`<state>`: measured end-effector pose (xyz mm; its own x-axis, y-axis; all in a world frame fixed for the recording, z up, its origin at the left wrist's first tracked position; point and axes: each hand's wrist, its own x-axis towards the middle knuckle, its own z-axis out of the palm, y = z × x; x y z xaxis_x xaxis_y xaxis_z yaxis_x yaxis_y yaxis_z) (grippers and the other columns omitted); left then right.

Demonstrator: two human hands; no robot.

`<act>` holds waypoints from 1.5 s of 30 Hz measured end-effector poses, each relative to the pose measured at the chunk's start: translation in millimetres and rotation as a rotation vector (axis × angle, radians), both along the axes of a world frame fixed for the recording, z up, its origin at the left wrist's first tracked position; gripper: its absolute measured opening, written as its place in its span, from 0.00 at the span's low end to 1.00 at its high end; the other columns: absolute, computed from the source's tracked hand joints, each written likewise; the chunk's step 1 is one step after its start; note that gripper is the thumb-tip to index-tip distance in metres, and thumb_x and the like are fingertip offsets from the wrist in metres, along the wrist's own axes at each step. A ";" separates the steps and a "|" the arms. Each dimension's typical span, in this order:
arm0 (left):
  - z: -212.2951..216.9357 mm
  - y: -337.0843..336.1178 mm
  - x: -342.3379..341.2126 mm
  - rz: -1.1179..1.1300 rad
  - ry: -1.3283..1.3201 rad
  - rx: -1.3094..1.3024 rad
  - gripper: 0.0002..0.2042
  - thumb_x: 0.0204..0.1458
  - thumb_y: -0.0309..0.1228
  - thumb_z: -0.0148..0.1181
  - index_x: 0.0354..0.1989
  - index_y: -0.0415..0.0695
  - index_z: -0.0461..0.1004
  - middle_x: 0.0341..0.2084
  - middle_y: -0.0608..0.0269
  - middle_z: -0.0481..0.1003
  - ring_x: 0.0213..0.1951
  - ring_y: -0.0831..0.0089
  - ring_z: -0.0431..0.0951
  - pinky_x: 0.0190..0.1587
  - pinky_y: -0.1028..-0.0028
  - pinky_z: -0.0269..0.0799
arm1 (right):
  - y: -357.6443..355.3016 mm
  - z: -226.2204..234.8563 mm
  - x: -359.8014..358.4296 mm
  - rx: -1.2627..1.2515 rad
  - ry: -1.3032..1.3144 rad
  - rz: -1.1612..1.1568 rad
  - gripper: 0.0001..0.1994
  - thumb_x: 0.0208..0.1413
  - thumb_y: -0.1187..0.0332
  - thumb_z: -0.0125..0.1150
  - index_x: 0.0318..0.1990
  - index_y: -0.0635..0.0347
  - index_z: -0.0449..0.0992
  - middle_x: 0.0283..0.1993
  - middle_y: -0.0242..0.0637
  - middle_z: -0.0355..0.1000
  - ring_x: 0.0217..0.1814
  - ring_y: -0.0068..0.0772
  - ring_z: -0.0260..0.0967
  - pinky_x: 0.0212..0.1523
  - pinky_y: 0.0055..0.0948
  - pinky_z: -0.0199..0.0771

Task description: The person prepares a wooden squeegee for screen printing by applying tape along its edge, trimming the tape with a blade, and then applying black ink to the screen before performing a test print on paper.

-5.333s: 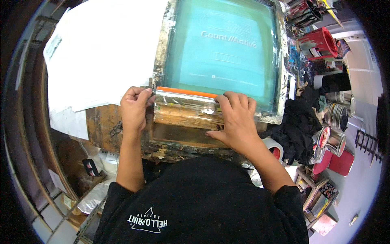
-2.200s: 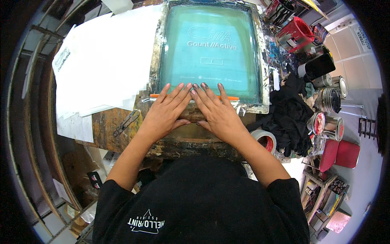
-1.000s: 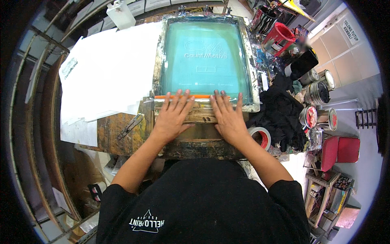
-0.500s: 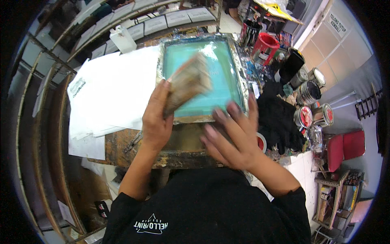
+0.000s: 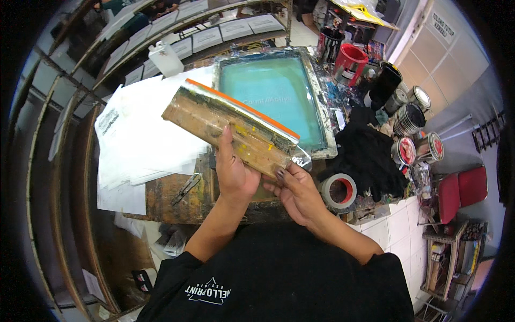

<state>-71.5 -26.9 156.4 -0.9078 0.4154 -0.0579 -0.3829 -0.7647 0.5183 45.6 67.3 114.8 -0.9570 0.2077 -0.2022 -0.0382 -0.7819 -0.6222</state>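
A wooden squeegee (image 5: 214,126) with an orange blade edge is held tilted above the table, its handle stained black and yellow. My left hand (image 5: 236,174) supports it from below, the thumb lying along the wood. At its lower right corner my right hand (image 5: 303,198) pinches the end, with dark stains on the fingertips. A piece of clear film (image 5: 302,159) sticks out from that corner beside my right fingers; whether they also grip it is hard to make out. Behind the squeegee lies a framed printing screen (image 5: 321,110) with green-blue mesh and pale lettering.
White paper sheets (image 5: 126,153) spread at left, near a white jug (image 5: 166,60). A grey tape roll (image 5: 339,205), black cloth (image 5: 362,158), a red bucket (image 5: 350,67) and several paint cans (image 5: 410,121) are at right. A small metal tool (image 5: 186,189) lies near the table edge.
The squeegee has turned so its long side and orange blade show. My right hand, apart and spread before, has come in to its lower right corner. The tape roll is now fully visible.
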 end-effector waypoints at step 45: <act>-63.3 -21.6 -72.3 -0.250 1.897 -1.631 0.57 0.32 0.59 0.77 0.71 0.43 0.57 0.59 0.46 0.68 0.63 0.49 0.67 0.69 0.56 0.60 | 93.2 3.7 23.9 1.561 -0.221 -0.212 0.28 0.53 0.64 0.72 0.61 0.60 0.70 0.54 0.46 0.73 0.59 0.47 0.70 0.60 0.40 0.68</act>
